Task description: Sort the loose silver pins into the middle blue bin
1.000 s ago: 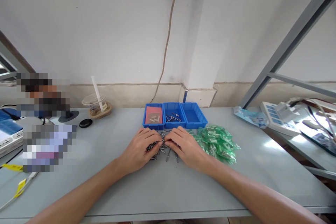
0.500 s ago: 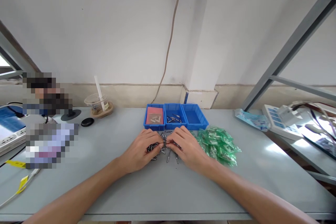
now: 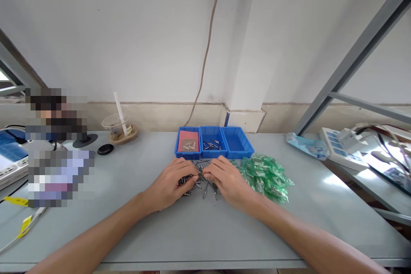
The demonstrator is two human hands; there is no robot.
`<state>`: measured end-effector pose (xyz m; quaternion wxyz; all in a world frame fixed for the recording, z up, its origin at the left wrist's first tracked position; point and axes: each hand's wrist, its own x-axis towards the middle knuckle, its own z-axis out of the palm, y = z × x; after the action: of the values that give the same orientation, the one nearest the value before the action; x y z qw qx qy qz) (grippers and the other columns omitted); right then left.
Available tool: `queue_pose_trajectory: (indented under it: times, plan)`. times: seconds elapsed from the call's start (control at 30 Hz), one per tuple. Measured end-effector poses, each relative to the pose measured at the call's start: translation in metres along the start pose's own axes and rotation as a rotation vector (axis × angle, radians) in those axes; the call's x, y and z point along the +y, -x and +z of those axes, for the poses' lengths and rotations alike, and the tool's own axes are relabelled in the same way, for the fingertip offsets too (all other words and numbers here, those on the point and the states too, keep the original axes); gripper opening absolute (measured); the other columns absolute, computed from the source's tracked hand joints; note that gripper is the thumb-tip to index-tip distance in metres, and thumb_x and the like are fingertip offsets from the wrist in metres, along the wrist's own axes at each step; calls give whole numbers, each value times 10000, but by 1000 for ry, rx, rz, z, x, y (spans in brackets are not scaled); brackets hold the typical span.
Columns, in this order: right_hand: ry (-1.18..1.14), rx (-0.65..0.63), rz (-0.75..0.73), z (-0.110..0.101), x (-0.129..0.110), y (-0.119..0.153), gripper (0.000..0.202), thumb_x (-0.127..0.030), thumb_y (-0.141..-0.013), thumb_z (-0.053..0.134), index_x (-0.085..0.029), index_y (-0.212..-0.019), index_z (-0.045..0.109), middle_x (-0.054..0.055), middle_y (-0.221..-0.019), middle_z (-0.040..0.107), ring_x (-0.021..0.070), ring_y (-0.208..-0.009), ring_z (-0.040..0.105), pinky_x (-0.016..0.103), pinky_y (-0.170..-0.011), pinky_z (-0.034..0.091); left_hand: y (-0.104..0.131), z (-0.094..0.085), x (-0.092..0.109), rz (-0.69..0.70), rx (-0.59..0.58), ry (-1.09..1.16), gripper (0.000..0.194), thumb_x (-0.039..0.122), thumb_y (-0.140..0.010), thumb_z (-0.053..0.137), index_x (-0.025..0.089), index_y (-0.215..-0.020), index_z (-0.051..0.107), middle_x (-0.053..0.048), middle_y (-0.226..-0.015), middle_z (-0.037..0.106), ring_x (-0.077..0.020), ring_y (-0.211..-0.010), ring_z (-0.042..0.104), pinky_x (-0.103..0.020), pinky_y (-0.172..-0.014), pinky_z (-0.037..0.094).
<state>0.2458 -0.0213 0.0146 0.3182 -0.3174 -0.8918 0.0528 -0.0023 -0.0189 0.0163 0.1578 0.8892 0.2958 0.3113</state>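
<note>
Over a pile of small, slim metal pins (image 3: pixel 201 166), my left hand (image 3: pixel 170 181) curls its fingers and thumb together. Dark pins show in the hollow under those fingers. Just to the right, my right hand (image 3: pixel 227 179) is closed in a pinch, its fingertips close to those of the left. Whatever sits between the fingertips is too small to make out. Loose pins lie on the table between and below the hands. Behind them stands a blue three-part bin (image 3: pixel 240 154); its middle section holds several pins, its left one a pink card (image 3: pixel 184 136) and a small bag.
Green plastic bags (image 3: pixel 265 175) are heaped right of my right hand. A light-blue packet (image 3: pixel 306 145) and a power strip (image 3: pixel 343 152) lie farther right. At left are a lidded cup (image 3: pixel 117 125) with a straw, a black round object (image 3: pixel 105 149) and cables.
My fingertips have drawn slightly apart, and the right hand's grip has shifted a little. The view has moved slightly. Bin and bags stay in place.
</note>
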Motion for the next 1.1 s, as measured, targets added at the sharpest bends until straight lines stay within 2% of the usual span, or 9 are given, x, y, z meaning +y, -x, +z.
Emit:
queue_pose_trajectory:
  times: [0.33, 0.67, 0.97, 1.1]
  plan:
    - [-37, 4, 36, -7, -5, 0, 222, -248, -1129, 438, -214, -1106, 656, 80, -986, 629, 229, -884, 510, 374, -802, 459, -1, -2, 3, 9, -3, -5, 222, 298, -1126, 461, 225, -1037, 650, -29, -991, 702, -190, -909, 591, -344, -887, 454]
    - [-64, -20, 19, -2, -1, 0, 243, -272, -1142, 416, -217, -1050, 634, 55, -908, 701, 222, -845, 559, 373, -799, 453, -1, -1, 4, -3, 9, 5, 244, 310, -1132, 436, 224, -1019, 634, -30, -939, 689, -193, -869, 576, -337, -861, 459]
    - [-88, 17, 59, -3, -4, 1, 165, -254, -1122, 477, -235, -1127, 640, 74, -1026, 654, 231, -934, 571, 367, -817, 465, 0, -2, 4, -6, -2, 48, 183, 274, -1126, 462, 226, -1030, 612, -19, -970, 674, -187, -896, 550, -334, -883, 431]
    - [-71, 13, 49, -3, -3, 1, 153, -259, -1118, 491, -229, -1094, 639, 63, -988, 649, 228, -899, 553, 366, -812, 454, 0, -2, 4, -14, -3, 57, 180, 270, -1126, 463, 228, -1027, 606, -12, -972, 672, -182, -897, 547, -328, -888, 426]
